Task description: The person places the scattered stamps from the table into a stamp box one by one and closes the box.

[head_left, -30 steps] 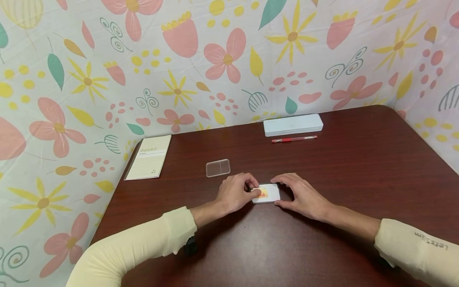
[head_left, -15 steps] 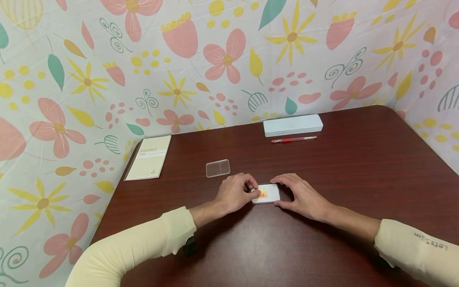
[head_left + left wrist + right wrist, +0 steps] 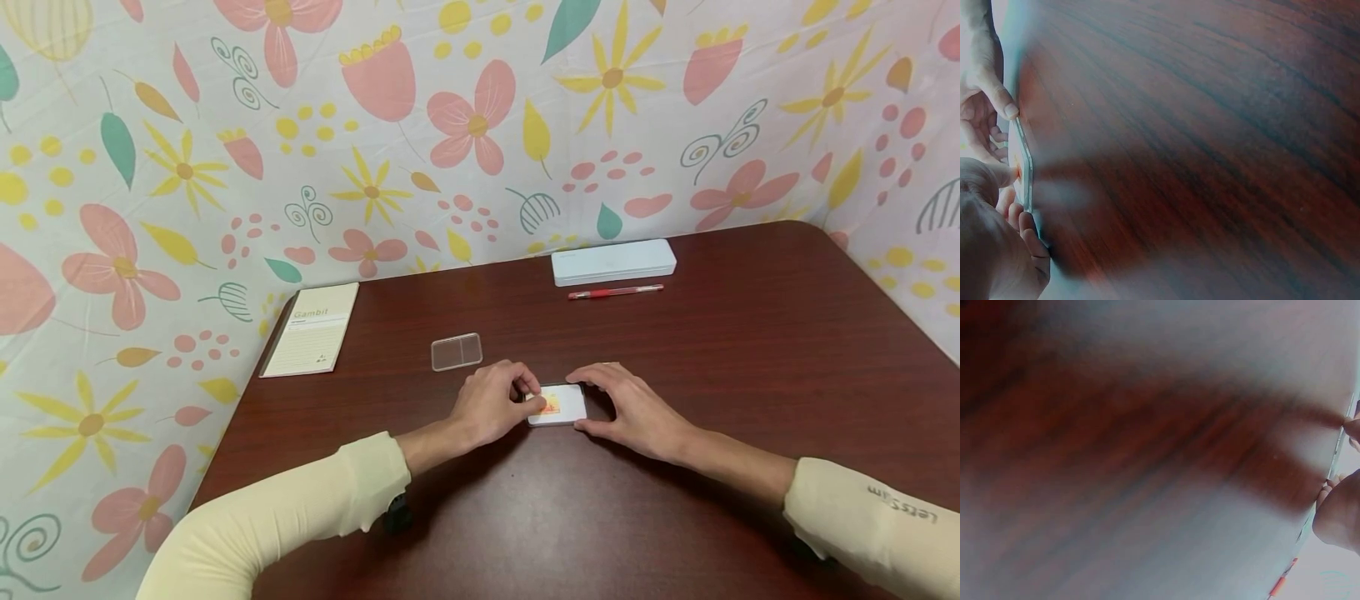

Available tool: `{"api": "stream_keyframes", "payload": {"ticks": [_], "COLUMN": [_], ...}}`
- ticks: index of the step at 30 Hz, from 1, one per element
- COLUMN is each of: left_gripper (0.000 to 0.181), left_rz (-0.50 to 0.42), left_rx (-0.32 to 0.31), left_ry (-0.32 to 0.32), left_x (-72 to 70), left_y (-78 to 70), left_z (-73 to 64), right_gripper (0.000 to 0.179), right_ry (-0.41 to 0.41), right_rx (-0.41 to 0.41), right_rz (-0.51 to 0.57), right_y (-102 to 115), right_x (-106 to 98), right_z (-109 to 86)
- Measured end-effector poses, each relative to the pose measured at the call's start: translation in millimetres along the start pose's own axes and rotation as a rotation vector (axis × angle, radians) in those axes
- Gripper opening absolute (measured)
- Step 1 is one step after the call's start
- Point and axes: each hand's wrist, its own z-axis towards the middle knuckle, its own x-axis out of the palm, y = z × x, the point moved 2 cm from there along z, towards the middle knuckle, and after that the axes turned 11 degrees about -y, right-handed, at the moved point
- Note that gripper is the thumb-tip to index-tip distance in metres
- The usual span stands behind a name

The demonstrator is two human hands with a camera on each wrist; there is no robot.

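Between both hands a small flat rectangular case (image 3: 573, 402), white on top with a dark rim, lies on the table. Toward its left end is a small yellow-orange picture piece (image 3: 552, 405), partly hidden by the left thumb. My left hand (image 3: 489, 406) presses that piece with the thumb, its fingers curled at the case's left end. At the right end, my right hand (image 3: 639, 417) grips the case's edges between thumb and fingers. In the left wrist view the case's thin edge (image 3: 1027, 172) shows between the two hands. The right wrist view catches only part of the right hand (image 3: 1338, 515).
A clear plastic rectangular piece (image 3: 456, 352) lies behind the left hand. At the back left is a cream Gambit notepad (image 3: 311, 329). A red pen (image 3: 615, 292) lies before a pale blue box (image 3: 612, 262) near the patterned backdrop (image 3: 465, 208).
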Motion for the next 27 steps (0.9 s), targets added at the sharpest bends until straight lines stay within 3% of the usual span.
{"api": "stream_keyframes", "payload": {"ticks": [11,22,27], "left_gripper": [0.008,0.004,0.009], "left_rz": [-0.018,-0.007,-0.027], "left_rx": [0.01,0.042,0.064], "left_ry": [-0.011,-0.059,-0.044], "left_x": [-0.6,-14.8,-20.9], "left_y": [1.0,3.2,5.5], "left_z": [0.2,2.8,3.3], "right_gripper": [0.057,0.062,0.065], "right_ry": [-0.007,0.012,0.028], "right_rx": [-0.007,-0.007,0.013], "right_rz": [0.009,0.033,0.052], "right_y": [1.6,0.7,0.6], "right_x": [-2.2,-4.5,-6.5], "right_z": [-0.6,0.6,3.3]}}
